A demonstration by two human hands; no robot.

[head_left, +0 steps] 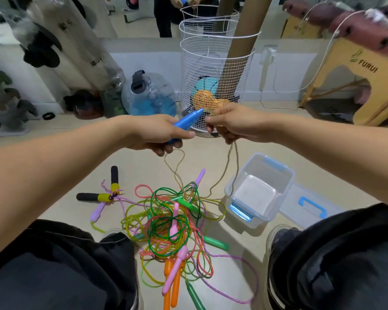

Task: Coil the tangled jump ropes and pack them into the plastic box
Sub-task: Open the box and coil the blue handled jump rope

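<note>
A tangle of jump ropes [173, 224] lies on the floor [233, 276] between the knees, the open plastic box [259, 189] just right of it. Above, the left hand [157, 133] grips a blue handle [187, 121], its long axis pointing up-right toward the wire basket [213, 70]; the right hand [231, 124] pinches its tan rope [232, 166].

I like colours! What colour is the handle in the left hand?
Blue. The handle gripped by the left hand shows best in the head view.
</note>
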